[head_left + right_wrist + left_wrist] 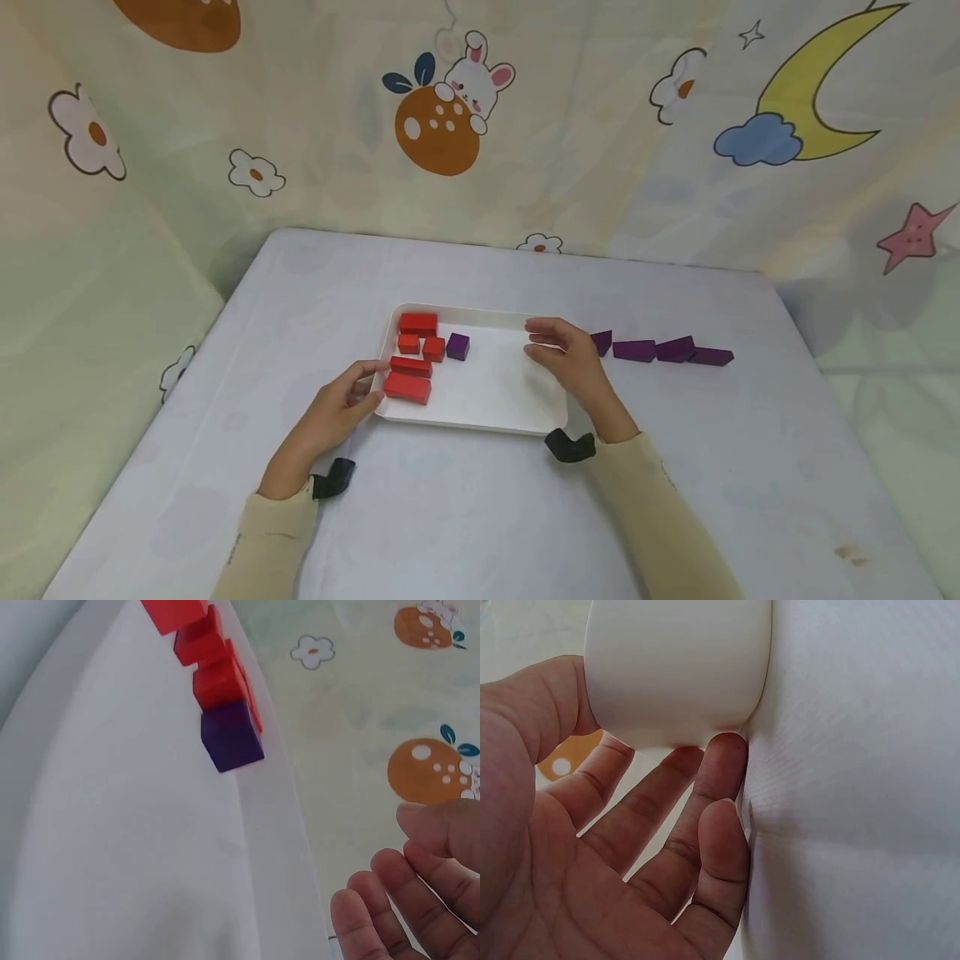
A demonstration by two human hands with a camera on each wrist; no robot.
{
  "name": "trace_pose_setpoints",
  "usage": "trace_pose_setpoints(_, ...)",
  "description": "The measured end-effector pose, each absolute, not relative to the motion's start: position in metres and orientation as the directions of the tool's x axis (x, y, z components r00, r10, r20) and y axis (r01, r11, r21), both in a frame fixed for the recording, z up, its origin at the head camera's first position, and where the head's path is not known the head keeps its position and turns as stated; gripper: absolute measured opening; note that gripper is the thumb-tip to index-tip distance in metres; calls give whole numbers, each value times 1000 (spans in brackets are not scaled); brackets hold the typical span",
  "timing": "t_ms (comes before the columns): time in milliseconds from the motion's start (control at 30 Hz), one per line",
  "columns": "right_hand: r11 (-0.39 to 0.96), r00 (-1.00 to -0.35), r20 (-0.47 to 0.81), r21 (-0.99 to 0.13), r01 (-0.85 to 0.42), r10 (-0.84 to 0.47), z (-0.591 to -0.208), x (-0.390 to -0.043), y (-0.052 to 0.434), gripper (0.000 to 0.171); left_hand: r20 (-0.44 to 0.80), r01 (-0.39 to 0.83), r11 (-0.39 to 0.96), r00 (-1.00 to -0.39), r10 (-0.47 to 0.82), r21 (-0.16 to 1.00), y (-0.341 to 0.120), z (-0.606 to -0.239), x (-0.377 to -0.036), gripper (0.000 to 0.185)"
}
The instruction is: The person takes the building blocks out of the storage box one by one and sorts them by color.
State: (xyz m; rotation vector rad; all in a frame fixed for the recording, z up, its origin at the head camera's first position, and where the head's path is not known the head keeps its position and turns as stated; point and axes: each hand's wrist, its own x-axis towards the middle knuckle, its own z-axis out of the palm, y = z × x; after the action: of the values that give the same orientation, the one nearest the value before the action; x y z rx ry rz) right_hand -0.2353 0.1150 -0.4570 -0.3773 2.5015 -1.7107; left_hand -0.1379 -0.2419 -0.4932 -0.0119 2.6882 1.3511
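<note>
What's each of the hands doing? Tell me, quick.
Left hand: holding the tray by one end.
Right hand: open, holding nothing.

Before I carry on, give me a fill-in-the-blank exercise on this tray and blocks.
The white tray holds ____ red blocks.
Its only non-red block is ____.
In the head view, the left hand holds the tray's ____ end.
There, the row of blocks outside lies to its ____.

five; purple; left; right

Left hand (330, 414) with thumb (547, 701) apart from bent fingers (641, 806); right hand (567, 350) loosely curved.
</note>
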Motion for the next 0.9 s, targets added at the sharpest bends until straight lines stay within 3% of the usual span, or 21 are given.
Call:
trace_pose_setpoints(167, 339, -928, 62, -920, -196, -367, -453, -246, 90, 39, -108, -54, 596, -993, 56, 801, -242, -493, -138, 48)
trace_pose_setpoints(400, 359, -878, -58, -924, -134, -476, -459, -267, 67, 41, -106, -50, 592, -992, 60, 805, -243, -494, -138, 47)
trace_pose_setpoints(667, 426, -845, -174, -902, -69, -506, -470, -281, 43, 43, -115, -62, 589, -992, 54, 806, -242, -495, -138, 47)
trace_pose_setpoints(900, 493, -865, -183, -866, -84, -468, -475, -283, 31, 34, -107, -58, 586, -993, 49, 809, -241, -493, -137, 47)
